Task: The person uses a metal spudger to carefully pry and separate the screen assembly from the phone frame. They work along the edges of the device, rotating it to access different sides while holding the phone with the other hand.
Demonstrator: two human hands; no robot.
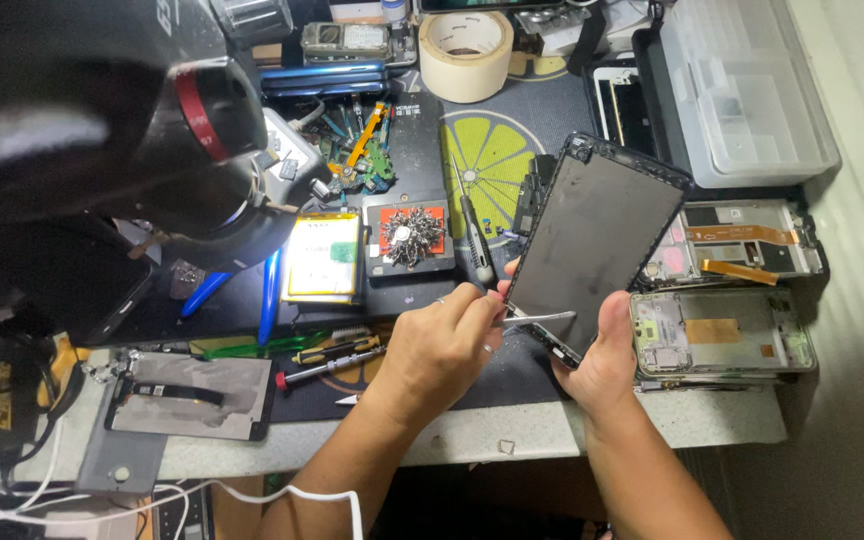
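My right hand grips the lower end of a black phone screen frame, holding it tilted up above the bench. My left hand is closed on thin metal tweezers, whose tips touch the frame's lower left edge. A small screwdriver lies on the mat just behind my left hand.
A microscope head looms at upper left. On the mat lie a yellow battery, a magnetic pad of screws, circuit boards and a tape roll. Opened phone bodies and a clear parts box sit at right.
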